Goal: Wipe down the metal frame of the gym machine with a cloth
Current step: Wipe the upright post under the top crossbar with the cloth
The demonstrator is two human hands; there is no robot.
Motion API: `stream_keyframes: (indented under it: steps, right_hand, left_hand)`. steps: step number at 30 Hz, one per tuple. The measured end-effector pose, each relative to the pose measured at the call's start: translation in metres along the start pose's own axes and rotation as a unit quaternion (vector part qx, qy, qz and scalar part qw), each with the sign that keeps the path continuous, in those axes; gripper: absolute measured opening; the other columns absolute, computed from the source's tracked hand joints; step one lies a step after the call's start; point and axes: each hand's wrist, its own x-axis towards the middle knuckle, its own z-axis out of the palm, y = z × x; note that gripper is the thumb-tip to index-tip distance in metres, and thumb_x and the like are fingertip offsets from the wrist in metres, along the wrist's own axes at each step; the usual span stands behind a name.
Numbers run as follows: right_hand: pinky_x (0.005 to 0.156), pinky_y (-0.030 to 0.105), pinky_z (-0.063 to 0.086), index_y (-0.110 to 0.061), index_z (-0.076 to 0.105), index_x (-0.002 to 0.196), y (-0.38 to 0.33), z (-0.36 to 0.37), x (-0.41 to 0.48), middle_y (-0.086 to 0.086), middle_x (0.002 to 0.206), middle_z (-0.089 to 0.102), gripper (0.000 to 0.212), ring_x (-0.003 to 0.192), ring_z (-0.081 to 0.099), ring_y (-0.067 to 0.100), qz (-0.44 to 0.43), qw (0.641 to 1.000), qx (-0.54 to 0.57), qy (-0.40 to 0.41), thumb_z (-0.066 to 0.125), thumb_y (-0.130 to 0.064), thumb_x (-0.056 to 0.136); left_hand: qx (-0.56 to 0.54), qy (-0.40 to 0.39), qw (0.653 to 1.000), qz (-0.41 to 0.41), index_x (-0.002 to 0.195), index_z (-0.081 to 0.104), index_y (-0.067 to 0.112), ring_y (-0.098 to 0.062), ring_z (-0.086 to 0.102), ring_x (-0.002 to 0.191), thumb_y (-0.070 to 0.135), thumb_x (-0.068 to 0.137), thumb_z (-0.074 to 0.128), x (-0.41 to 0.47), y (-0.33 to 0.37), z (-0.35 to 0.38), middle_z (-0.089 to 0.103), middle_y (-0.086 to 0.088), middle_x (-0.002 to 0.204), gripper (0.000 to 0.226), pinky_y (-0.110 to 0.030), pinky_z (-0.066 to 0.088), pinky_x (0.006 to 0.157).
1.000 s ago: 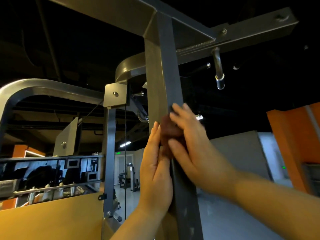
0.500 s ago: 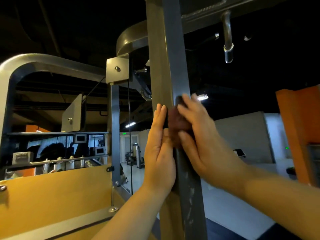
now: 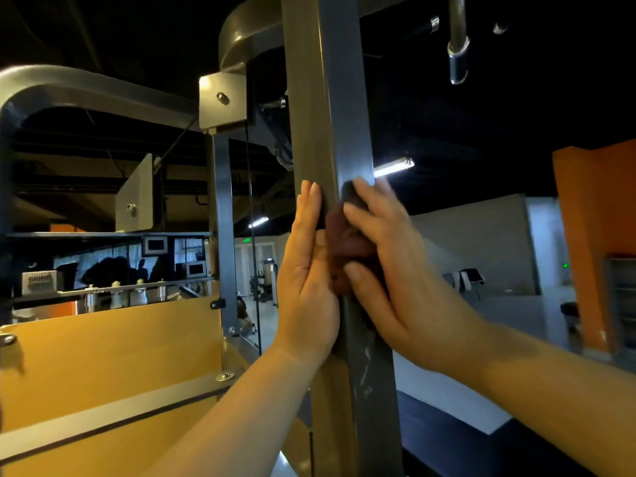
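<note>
The top and foot of the upright post (image 3: 344, 98) are cut off by the picture edges, so only its mid stretch is seen. Most of the cloth (image 3: 344, 249) is hidden. A dark reddish-brown wad can be made out between the two hands, on the post's front corner, w/ the rest covered by the right hand (image 3: 395, 277). That hand is laid over the cloth w/ fingers near straight and spread, thumb below, and the cloth is pressed flat to the metal. The fingertips are blurred, so the exact contact isn't clear. The left hand (image 3: 306, 287) is held flat against the post's left face, fingers straight and together, nothing gripped. Its thumb is touching the cloth's edge. Pale smears are seen on the post just below the hands.

Nearby, a curved tube (image 3: 69, 87) is seen running in from the left to a bolted plate (image 3: 222, 99). A thin cable (image 3: 252, 235) is hung beneath the plate, just left of the post. The lower left is filled by a yellow panel (image 3: 103, 356). At upper right a hanging bar (image 3: 457, 46) is seen, cut off at the top. In the bkgd, a strip light (image 3: 394, 166) is partly hidden behind the post and an orange wall (image 3: 599, 218) is seen at far right. Other machines are too dim and small to be identified.
</note>
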Motion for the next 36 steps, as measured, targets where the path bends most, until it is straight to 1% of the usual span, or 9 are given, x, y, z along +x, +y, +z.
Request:
stream_keyframes:
  steps: [4, 9, 12, 15, 18, 25, 30, 33, 36]
  right_hand:
    - [0.128, 0.050, 0.016, -0.011, 0.033, 0.153, 0.015, -0.017, 0.006, 0.010, 0.169, 0.019, 0.051, 0.159, 0.007, 0.023, -0.077, 0.993, -0.083, -0.041, 0.042, -0.031, 0.107]
    - [0.124, 0.027, 0.005, -0.018, 0.030, 0.156, 0.007, -0.024, 0.051, -0.002, 0.171, 0.012, 0.053, 0.157, -0.002, 0.009, 0.071, 0.996, -0.004, 0.045, 0.044, -0.028, 0.106]
    - [0.127, 0.039, 0.014, -0.021, 0.024, 0.158, 0.001, -0.004, 0.016, -0.004, 0.171, 0.008, 0.056, 0.158, 0.000, 0.012, 0.061, 0.997, 0.021, 0.033, 0.041, -0.030, 0.106]
    - [0.125, 0.054, 0.024, -0.015, 0.028, 0.155, 0.003, 0.008, -0.032, 0.010, 0.170, 0.015, 0.053, 0.159, 0.007, 0.026, -0.044, 0.997, -0.064, -0.021, 0.044, -0.027, 0.107]
    - [0.127, 0.048, 0.019, -0.015, 0.029, 0.154, 0.014, -0.004, -0.027, 0.010, 0.168, 0.017, 0.051, 0.158, 0.009, 0.026, -0.120, 0.984, -0.117, -0.067, 0.041, -0.032, 0.108]
    - [0.128, 0.027, 0.008, -0.023, 0.027, 0.158, -0.008, -0.004, 0.007, -0.005, 0.171, 0.010, 0.053, 0.158, -0.003, 0.009, 0.027, 1.000, -0.004, 0.007, 0.042, -0.031, 0.107]
    - [0.127, 0.052, 0.019, -0.016, 0.025, 0.159, -0.009, 0.016, -0.041, 0.006, 0.171, 0.013, 0.056, 0.159, 0.003, 0.024, -0.041, 0.995, -0.082, -0.038, 0.043, -0.028, 0.107]
    - [0.128, 0.039, 0.012, -0.015, 0.025, 0.158, 0.003, -0.006, -0.022, 0.004, 0.170, 0.012, 0.054, 0.159, 0.004, 0.019, -0.083, 0.988, -0.108, -0.070, 0.037, -0.034, 0.109]
    - [0.128, 0.028, 0.009, -0.018, 0.025, 0.159, 0.001, -0.014, 0.006, 0.001, 0.171, 0.010, 0.055, 0.159, 0.001, 0.014, -0.013, 0.998, -0.055, -0.028, 0.036, -0.035, 0.108]
  left_hand:
    - [-0.003, 0.005, 1.000, -0.002, 0.156, 0.040, 0.030, -0.017, 0.026, 0.157, 0.012, 0.108, 0.038, -0.003, -0.003, -0.002, 0.032, 0.001, 0.169, 0.052, -0.054, 0.025, 0.127]
    - [0.012, 0.012, 1.000, -0.005, 0.155, 0.037, 0.034, -0.009, 0.022, 0.157, 0.025, 0.108, 0.039, -0.008, -0.002, -0.001, 0.027, 0.013, 0.170, 0.048, -0.054, 0.024, 0.127]
    - [0.010, 0.001, 1.000, -0.003, 0.155, 0.038, 0.036, -0.013, 0.023, 0.158, 0.029, 0.107, 0.041, -0.016, -0.004, -0.002, 0.028, 0.006, 0.170, 0.049, -0.055, 0.024, 0.127]
    - [0.007, 0.000, 1.000, -0.001, 0.157, 0.036, 0.026, -0.012, 0.025, 0.157, 0.019, 0.107, 0.038, -0.024, -0.006, -0.003, 0.030, 0.004, 0.169, 0.050, -0.052, 0.024, 0.128]
    - [0.021, 0.010, 1.000, 0.004, 0.157, 0.036, 0.021, -0.011, 0.026, 0.156, 0.014, 0.107, 0.038, -0.025, -0.005, -0.001, 0.031, 0.001, 0.169, 0.051, -0.051, 0.025, 0.128]
    - [-0.005, 0.009, 1.000, -0.029, 0.160, 0.036, 0.028, -0.027, 0.026, 0.157, 0.030, 0.106, 0.042, -0.033, -0.013, -0.005, 0.033, -0.006, 0.168, 0.054, -0.061, 0.024, 0.125]
    - [0.004, 0.014, 1.000, -0.022, 0.157, 0.035, 0.016, -0.019, 0.030, 0.156, 0.002, 0.103, 0.039, -0.050, -0.012, -0.002, 0.034, -0.007, 0.167, 0.055, -0.044, 0.031, 0.126]
    - [0.010, 0.012, 1.000, -0.018, 0.157, 0.037, 0.025, -0.022, 0.026, 0.157, 0.015, 0.107, 0.038, -0.054, -0.016, -0.004, 0.032, -0.005, 0.168, 0.052, -0.056, 0.025, 0.126]
    - [0.045, 0.021, 0.999, -0.021, 0.158, 0.035, 0.030, -0.015, 0.022, 0.158, 0.032, 0.106, 0.038, -0.054, -0.015, -0.003, 0.029, 0.003, 0.170, 0.052, -0.057, 0.023, 0.127]
